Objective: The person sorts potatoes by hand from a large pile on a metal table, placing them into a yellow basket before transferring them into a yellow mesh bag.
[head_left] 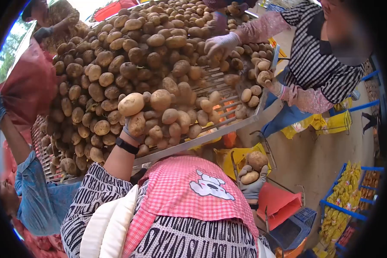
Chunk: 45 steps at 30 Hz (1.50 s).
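A big heap of potatoes [112, 64] covers a slatted metal table [219, 84]. My left hand [133, 134], with a black band at the wrist, reaches into the near edge of the heap; its fingers are mostly hidden by potatoes, and a potato [136, 124] lies against it. My right hand [253, 185], in a grey glove, is to the right of my apron, palm up, with its fingers curled around a small potato [250, 177] and a larger brown potato [257, 160]. Below and beside it hang a yellow bag [230, 161] and a red bag [277, 204].
Across the right corner a co-worker in a striped top [307, 51] handles potatoes with gloved hands. Another co-worker's blue sleeve [43, 193] is at the left. Blue crates [290, 223] stand at the lower right, near a blue rack [348, 210] of yellow net bags.
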{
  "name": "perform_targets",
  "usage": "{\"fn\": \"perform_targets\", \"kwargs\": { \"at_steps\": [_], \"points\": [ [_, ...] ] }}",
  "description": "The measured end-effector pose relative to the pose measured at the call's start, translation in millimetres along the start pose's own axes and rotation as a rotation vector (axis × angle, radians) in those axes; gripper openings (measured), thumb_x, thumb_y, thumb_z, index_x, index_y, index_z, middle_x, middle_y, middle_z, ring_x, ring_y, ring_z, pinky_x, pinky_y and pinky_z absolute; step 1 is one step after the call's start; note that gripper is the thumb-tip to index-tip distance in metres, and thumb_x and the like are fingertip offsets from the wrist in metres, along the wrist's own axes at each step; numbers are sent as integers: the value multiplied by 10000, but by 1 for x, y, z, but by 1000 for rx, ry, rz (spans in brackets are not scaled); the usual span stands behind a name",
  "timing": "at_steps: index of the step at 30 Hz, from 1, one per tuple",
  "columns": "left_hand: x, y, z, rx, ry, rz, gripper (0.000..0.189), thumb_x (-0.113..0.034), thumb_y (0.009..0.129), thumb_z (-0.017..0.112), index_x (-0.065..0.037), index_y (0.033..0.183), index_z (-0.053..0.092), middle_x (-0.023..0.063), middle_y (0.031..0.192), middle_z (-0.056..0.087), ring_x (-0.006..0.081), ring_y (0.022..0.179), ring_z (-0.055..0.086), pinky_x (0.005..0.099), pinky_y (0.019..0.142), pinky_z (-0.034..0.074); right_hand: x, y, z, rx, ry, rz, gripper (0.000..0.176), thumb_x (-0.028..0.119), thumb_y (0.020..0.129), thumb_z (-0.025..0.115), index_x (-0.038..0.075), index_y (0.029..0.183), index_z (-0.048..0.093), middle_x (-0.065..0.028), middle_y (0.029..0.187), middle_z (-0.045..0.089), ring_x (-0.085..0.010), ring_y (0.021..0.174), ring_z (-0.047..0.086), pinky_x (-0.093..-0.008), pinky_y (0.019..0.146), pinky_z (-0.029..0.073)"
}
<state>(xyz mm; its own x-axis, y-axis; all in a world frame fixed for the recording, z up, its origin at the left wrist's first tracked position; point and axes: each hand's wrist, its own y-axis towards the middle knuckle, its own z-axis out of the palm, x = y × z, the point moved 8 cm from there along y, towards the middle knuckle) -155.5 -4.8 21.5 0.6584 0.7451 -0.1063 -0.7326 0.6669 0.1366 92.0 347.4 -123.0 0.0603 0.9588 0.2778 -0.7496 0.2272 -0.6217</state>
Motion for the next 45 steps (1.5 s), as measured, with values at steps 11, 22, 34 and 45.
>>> {"fn": "perform_targets", "kwargs": {
  "at_steps": [11,22,34,45],
  "points": [
    [326,101,-32,11,93,-1043,704,-659,970,450,-7,1187,604,171,1054,681,267,922,681,371,789,577,38,-42,-95,-275,254,-275,390,402,945,636,157,1248,604,-56,1140,691,-230,907,677,-392,736,592],
    [260,92,-140,-257,1163,-801,276,-225,927,566,-6,1060,668,75,992,639,198,888,623,332,886,524,42,11,-82,-351,-308,-222,475,418,1000,544,54,1304,575,-100,1289,603,-242,1146,583,-381,1016,469],
    [103,-43,-79,-767,983,-423,309,-327,1047,519,-65,1184,605,32,1130,653,133,1027,627,311,889,514,-123,104,228,686,-1384,-71,335,150,974,633,-19,1261,600,-64,1134,657,-145,1055,615,-278,945,489],
    [32,-163,-63,-1105,874,147,262,-227,1057,509,-29,1194,613,37,1146,654,105,1048,594,265,949,476,-246,162,335,543,-2101,-758,835,520,732,815,54,1368,540,-300,1492,351,-438,1383,354,-453,1160,312]
  ]
}}
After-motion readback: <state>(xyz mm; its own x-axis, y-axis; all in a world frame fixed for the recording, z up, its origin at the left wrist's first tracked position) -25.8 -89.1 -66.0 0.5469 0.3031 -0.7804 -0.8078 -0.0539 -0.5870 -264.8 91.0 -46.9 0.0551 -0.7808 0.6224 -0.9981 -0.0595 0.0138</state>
